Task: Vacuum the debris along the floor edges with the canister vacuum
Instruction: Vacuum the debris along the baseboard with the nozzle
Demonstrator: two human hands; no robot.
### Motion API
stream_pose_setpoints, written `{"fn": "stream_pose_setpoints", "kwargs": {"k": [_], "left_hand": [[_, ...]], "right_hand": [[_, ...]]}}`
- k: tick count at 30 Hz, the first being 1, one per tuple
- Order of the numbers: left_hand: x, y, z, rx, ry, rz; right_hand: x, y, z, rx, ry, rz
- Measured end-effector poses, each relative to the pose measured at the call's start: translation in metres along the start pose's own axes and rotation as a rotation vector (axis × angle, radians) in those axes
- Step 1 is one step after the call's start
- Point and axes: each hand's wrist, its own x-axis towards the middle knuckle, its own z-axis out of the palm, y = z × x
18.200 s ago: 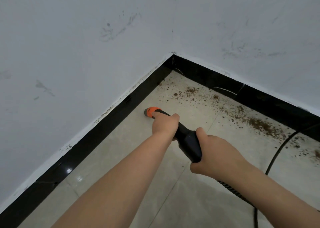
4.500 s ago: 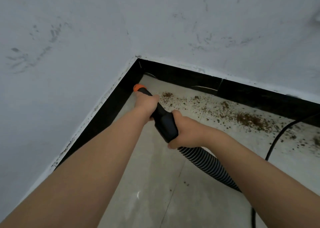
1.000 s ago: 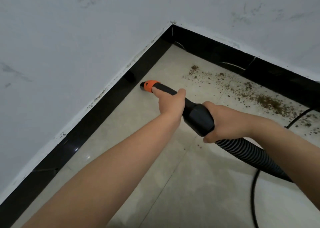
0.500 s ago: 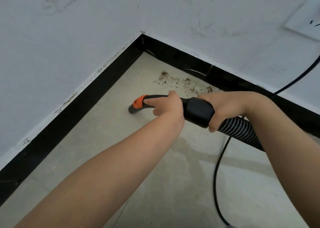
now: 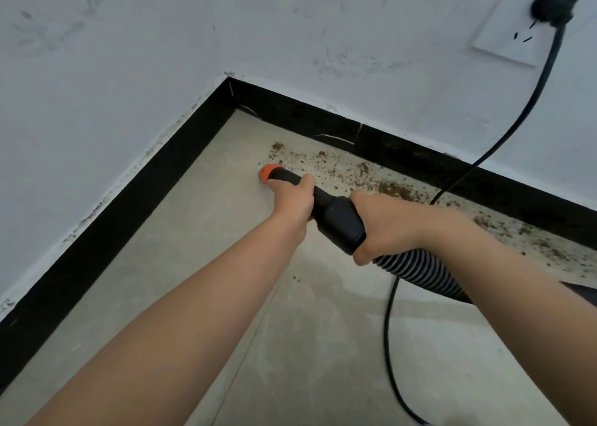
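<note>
Nozzle (image 5: 336,218) matt black plastic, orange tip; hose (image 5: 420,270) ribbed plastic; skirting (image 5: 129,199) glossy black; floor (image 5: 323,344) smooth pale tile, dull; wall (image 5: 97,70) matt white, scuffed.

Two hands: a left hand (image 5: 292,204) and a right hand (image 5: 382,226), both on one nozzle (image 5: 323,209) with one orange tip (image 5: 269,172). One ribbed hose (image 5: 420,268). One black cord (image 5: 389,344), one plug (image 5: 554,0), one white socket plate (image 5: 504,37). Two white walls, left (image 5: 97,70) and right (image 5: 355,37), meet at one corner, each with one black skirting strip (image 5: 129,199). One floor (image 5: 323,344). Brown debris (image 5: 394,189) lies in one scattered band, its specks too many to count.
</note>
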Motion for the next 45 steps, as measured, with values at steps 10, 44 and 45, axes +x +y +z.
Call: {"fn": "stream_pose_setpoints", "kwargs": {"k": [10, 44, 45], "left_hand": [[0.026, -0.005, -0.008, 0.092, 0.057, 0.126], [0.017, 0.007, -0.041, 0.031, 0.152, 0.099], [0.015, 0.006, -0.049, 0.017, 0.18, 0.102]], "right_hand": [[0.028, 0.001, 0.024, 0.13, 0.054, -0.053], [0.044, -0.03, 0.027, 0.157, 0.061, -0.091], [0.046, -0.035, 0.03, 0.15, 0.045, -0.11]]}}
